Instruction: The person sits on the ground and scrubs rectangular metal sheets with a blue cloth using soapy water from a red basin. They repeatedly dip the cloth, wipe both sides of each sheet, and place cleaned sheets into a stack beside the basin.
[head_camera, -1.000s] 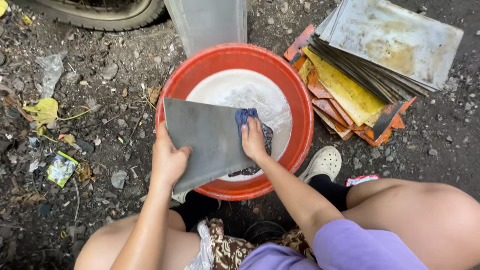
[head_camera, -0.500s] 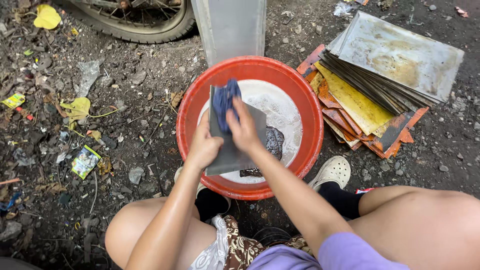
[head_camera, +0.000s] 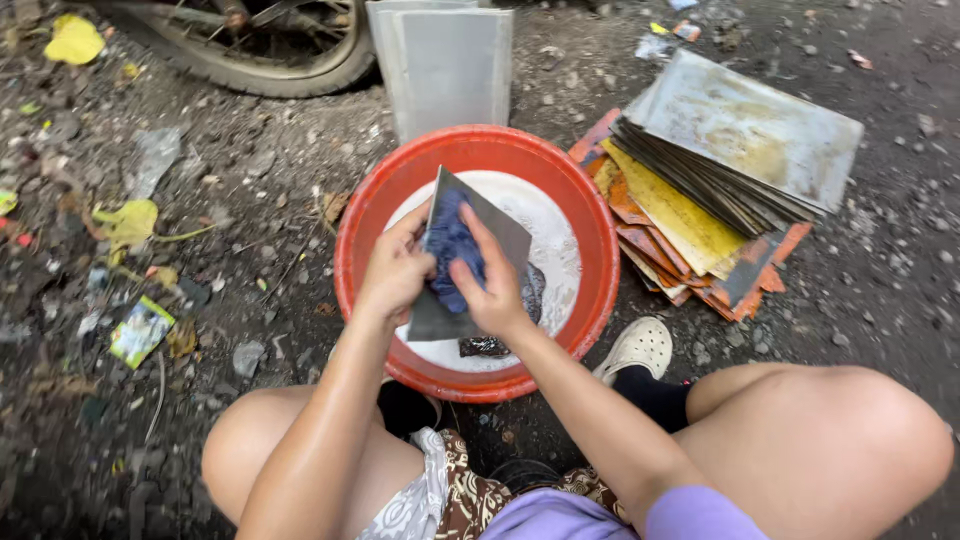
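Your right hand (head_camera: 492, 290) presses a blue cloth (head_camera: 452, 245) against the grey metal sheet (head_camera: 470, 255) | your left hand (head_camera: 395, 272) clasps the sheet's left edge | sheet tilted over the red basin (head_camera: 370, 230) of soapy water | stacked sheets (head_camera: 720, 190) lie right of it.

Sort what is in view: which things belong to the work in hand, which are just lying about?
In use: left hand, right hand, grey flat metal sheet, blue scrubbing cloth, round red plastic basin.

Lying about: yellow fallen leaf, rubber wheel tyre, small green wrapper.
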